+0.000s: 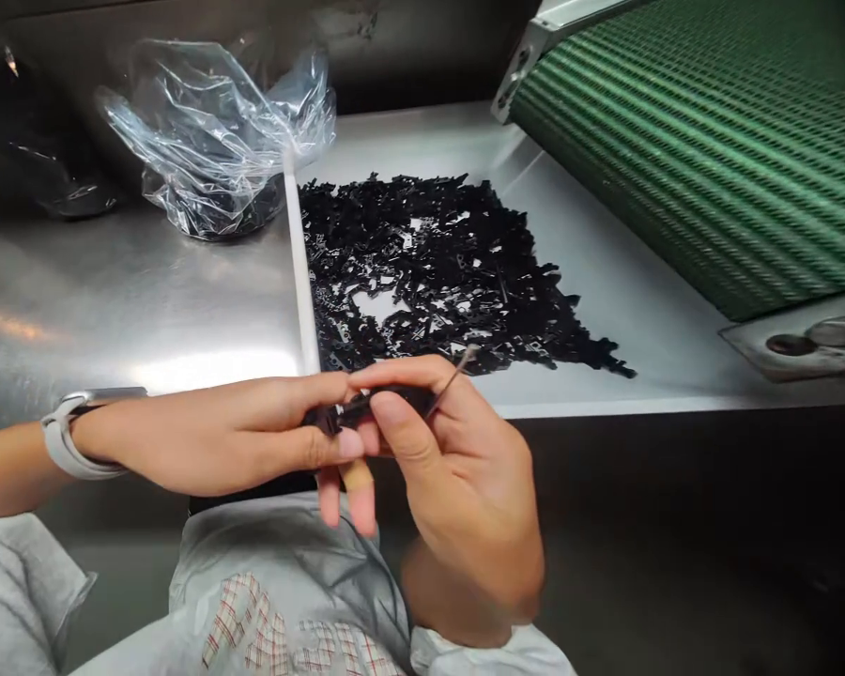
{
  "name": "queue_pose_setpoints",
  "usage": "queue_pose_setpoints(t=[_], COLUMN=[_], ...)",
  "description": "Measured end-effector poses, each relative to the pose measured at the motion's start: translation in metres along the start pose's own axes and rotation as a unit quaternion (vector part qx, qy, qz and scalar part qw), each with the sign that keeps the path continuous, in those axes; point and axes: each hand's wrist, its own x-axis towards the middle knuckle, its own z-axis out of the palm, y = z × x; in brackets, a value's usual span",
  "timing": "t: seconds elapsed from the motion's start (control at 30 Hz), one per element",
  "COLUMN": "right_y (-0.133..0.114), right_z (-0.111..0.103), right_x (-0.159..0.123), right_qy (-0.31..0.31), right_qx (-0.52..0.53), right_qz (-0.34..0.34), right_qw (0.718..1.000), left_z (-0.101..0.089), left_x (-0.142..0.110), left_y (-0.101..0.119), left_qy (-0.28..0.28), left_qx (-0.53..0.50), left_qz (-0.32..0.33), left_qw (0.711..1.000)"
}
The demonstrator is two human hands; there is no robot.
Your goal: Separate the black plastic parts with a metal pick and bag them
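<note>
L hand (204, 439) & R hand (465, 479): fingers (401, 422) pinched tight on small black plastic part (362, 408).

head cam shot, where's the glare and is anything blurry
head view: strong glare on the stainless steel counter, smaller highlights on the clear plastic bag; the right hand blurs toward its wrist, while the black plastic parts stay fairly sharp
</note>
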Motion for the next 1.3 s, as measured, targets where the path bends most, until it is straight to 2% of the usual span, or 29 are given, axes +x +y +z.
queue_pose_setpoints(t=[0.07, 0.2, 0.3, 0.43, 0.57, 0.67, 0.73, 0.93, 1.07, 1.2, 1.3], right_y=[-0.001, -0.001, 0.002, 0.003, 0.005, 0.006, 0.006, 0.002, 0.002, 0.005, 0.003], right_z=[0.000, -0.003, -0.003, 0.003, 0.007, 0.008, 0.009, 0.020, 0.027, 0.029, 0.029], right_x=[-0.002, -0.011, -0.016, -0.018, -0.018, -0.018, -0.019, -0.015, -0.008, -0.005, -0.005], right_qy=[0.014, 0.034, -0.005, -0.069, -0.103, -0.112, -0.111, -0.091, -0.095, -0.114, -0.140], right_qx=[-0.040, -0.094, -0.079, -0.086, -0.115, -0.123, -0.118, -0.027, 0.006, 0.008, 0.002], right_qz=[-0.009, -0.024, -0.006, 0.046, 0.060, 0.062, 0.065, 0.093, 0.087, 0.061, 0.061], right_qw=[0.999, 0.995, 0.997, 0.993, 0.986, 0.984, 0.985, 0.991, 0.992, 0.992, 0.988], left_z=[-0.001, -0.007, -0.006, 0.003, 0.013, 0.017, 0.019, 0.020, 0.021, 0.026, 0.028], left_x=[-0.010, -0.028, -0.035, -0.034, -0.031, -0.034, -0.036, -0.035, -0.030, -0.021, -0.016], left_y=[-0.008, -0.028, -0.047, -0.068, -0.077, -0.081, -0.085, -0.105, -0.115, -0.115, -0.115], left_qy=[0.012, 0.089, 0.144, 0.193, 0.246, 0.227, 0.208, 0.214, 0.182, 0.129, 0.139], left_qx=[-0.006, -0.103, -0.166, -0.193, -0.293, -0.384, -0.402, -0.317, -0.340, -0.378, -0.363], left_qz=[0.007, 0.036, 0.085, 0.122, 0.133, 0.150, 0.177, 0.260, 0.247, 0.249, 0.245], left_qw=[1.000, 0.990, 0.972, 0.954, 0.914, 0.882, 0.874, 0.887, 0.889, 0.882, 0.888])
